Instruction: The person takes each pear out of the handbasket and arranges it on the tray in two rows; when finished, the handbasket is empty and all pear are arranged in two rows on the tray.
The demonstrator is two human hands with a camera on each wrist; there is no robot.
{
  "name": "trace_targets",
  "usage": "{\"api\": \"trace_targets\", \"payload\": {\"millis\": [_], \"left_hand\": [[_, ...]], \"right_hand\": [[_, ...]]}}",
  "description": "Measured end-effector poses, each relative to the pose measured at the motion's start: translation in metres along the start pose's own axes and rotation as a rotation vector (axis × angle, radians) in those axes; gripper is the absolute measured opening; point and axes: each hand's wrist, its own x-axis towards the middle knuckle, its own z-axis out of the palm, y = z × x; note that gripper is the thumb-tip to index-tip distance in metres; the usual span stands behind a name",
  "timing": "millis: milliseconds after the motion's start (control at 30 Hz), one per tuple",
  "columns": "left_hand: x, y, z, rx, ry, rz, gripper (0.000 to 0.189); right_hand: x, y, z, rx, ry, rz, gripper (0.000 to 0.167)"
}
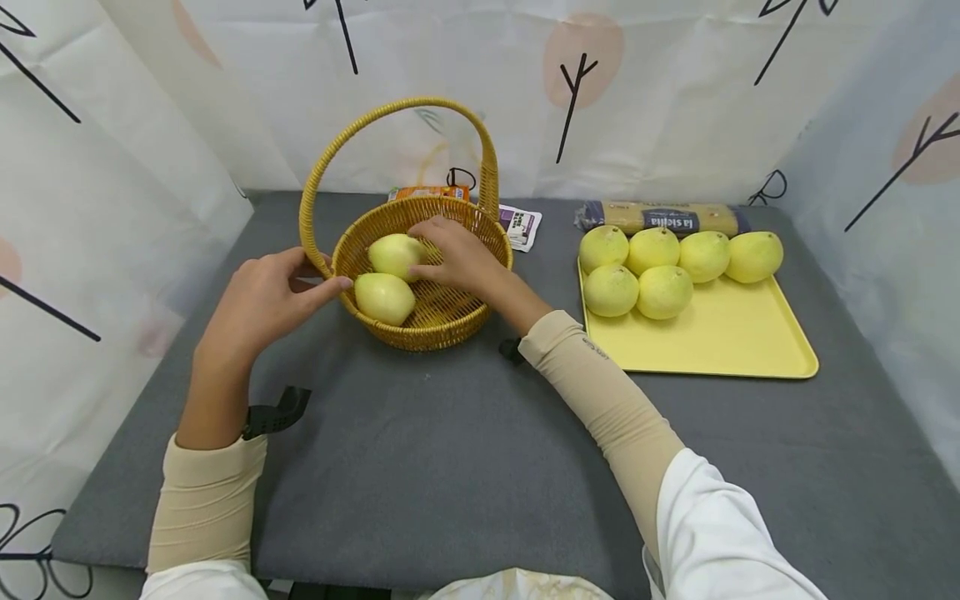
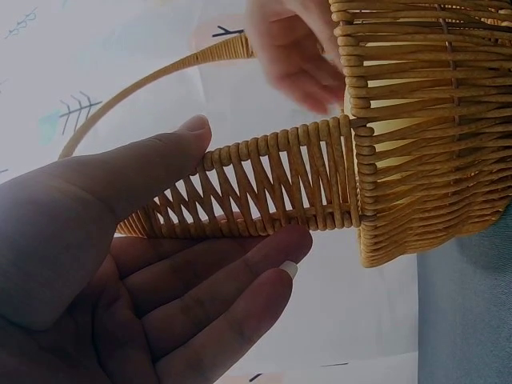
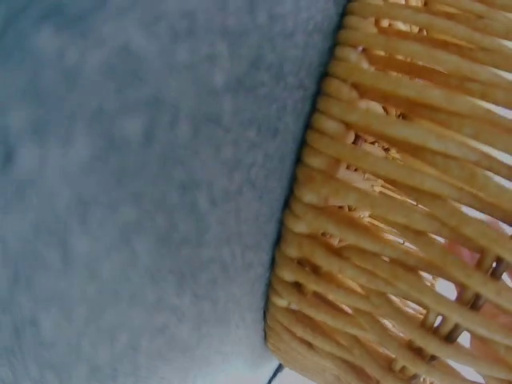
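Observation:
A golden wicker basket [image 1: 426, 337] with a tall arched handle stands on the grey table. My left hand [image 1: 258, 300] holds the foot of the handle [image 2: 264, 180] at the basket's left side, the thumb along one edge and the fingers behind. Inside the basket lie two round, pale yellow-green fruits. My right hand [image 1: 465, 260] reaches in from the right, thumb and fingers curved about the right end of the farther fruit [image 1: 393, 255]. Nearer the front rim lies the other fruit [image 1: 384, 299], close to the left thumb. The right wrist view shows mostly the woven basket wall [image 3: 400, 192].
To the right, a yellow tray [image 1: 735, 337] carries several more such fruits [image 1: 666, 292]. Behind it lies a long pasta packet [image 1: 667, 218]. An orange packet [image 1: 429, 192] and a purple-and-white sachet [image 1: 521, 227] lie behind the basket. Printed white curtains enclose the table.

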Motion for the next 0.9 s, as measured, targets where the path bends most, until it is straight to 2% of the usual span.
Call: {"api": "trace_targets", "payload": {"millis": [100, 233, 300, 433, 467, 533, 567, 667, 733, 767, 800, 900], "left_hand": [[0.0001, 0.0001, 0.0002, 0.001, 0.0, 0.0, 0.054], [0.0001, 0.0004, 0.0002, -0.001, -0.001, -0.002, 0.055], [0.0001, 0.0007, 0.0, 0.0, 0.0, -0.002, 0.055], [-0.0001, 0.0014, -0.0003, 0.008, 0.002, 0.001, 0.055], [0.0, 0.0016, -0.0002, 0.009, 0.002, 0.002, 0.055], [-0.0001, 0.002, -0.0001, 0.01, -0.002, 0.006, 0.055], [-0.0002, 0.0021, -0.0002, 0.01, -0.002, 0.007, 0.055], [-0.0011, 0.0017, -0.0011, -0.004, 0.001, 0.001, 0.053], [-0.0017, 0.0009, -0.0016, -0.011, 0.007, -0.002, 0.052], [-0.0017, 0.0006, -0.0018, -0.013, 0.009, -0.001, 0.052], [-0.0016, 0.0002, -0.0017, -0.014, 0.009, -0.001, 0.052], [-0.001, 0.0001, -0.0006, -0.015, 0.005, 0.009, 0.052]], "right_hand": [[-0.0008, 0.0002, 0.0008, 0.028, -0.052, -0.009, 0.049], [-0.0001, 0.0006, 0.0026, 0.017, -0.04, -0.031, 0.051], [0.0013, 0.0004, 0.0037, -0.023, -0.042, -0.06, 0.052], [0.0027, -0.0023, 0.0054, -0.171, -0.121, -0.096, 0.055], [0.0024, -0.0029, 0.0057, -0.205, -0.118, -0.092, 0.049], [0.0013, -0.004, 0.005, -0.248, -0.043, -0.05, 0.03], [0.0004, -0.0044, 0.004, -0.246, 0.032, -0.021, 0.022], [-0.0008, -0.0033, 0.0014, -0.169, 0.282, 0.011, 0.027], [-0.0005, -0.002, 0.0002, -0.116, 0.338, 0.006, 0.021], [0.0003, -0.001, 0.0004, -0.109, 0.316, 0.001, 0.019], [0.001, -0.0003, 0.0009, -0.118, 0.257, 0.007, 0.026], [0.0029, 0.0005, 0.0026, -0.184, 0.01, 0.041, 0.059]]}}
